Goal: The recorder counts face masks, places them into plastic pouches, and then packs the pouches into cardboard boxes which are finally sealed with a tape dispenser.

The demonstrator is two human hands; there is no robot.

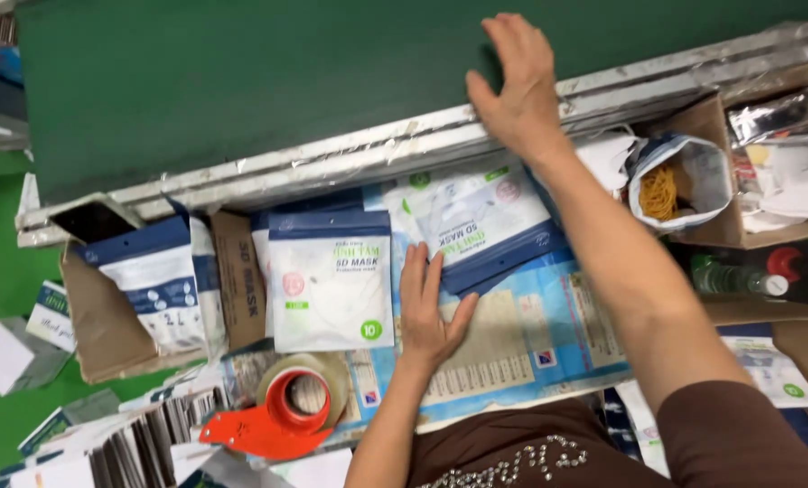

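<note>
Hands (pixel 431 312) both open: your L one is lying flat beside white mask pack (pixel 331 280), R hand (pixel 515 86) is reaching onto green table (pixel 241 81).

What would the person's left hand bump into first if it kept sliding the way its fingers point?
Probably the mask packet lying tilted just beyond the fingertips of the left hand. The hand rests flat on the printed sheet, and that packet's near corner seems to touch the fingers, though depth is hard to judge.
</note>
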